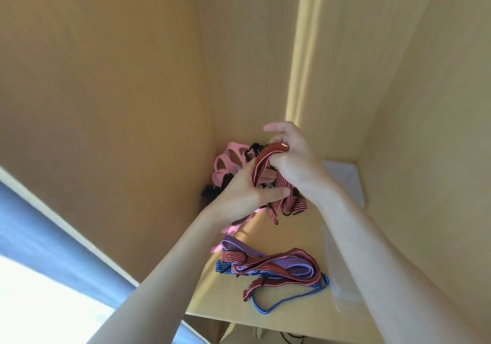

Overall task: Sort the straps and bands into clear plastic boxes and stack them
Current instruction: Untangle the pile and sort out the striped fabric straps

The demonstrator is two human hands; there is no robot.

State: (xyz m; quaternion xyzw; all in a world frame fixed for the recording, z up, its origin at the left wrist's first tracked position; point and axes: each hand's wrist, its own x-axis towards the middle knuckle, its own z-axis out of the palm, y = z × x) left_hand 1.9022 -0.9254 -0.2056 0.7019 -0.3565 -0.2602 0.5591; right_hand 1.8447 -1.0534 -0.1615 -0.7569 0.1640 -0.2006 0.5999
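Note:
Both hands are raised over a wooden shelf inside a cupboard. My left hand and my right hand together grip a red-and-black striped strap pulled up from a tangled pile of pink bands and black straps in the back left corner. Nearer the front edge lies a second loose bundle: a purple band, red striped straps and a blue band. Two clear plastic boxes stand along the right side, one at the back and one nearer, partly hidden by my right forearm.
Wooden cupboard walls close in on the left, back and right. The shelf's front edge runs below the bundle. A blue fabric shows at lower left outside the cupboard.

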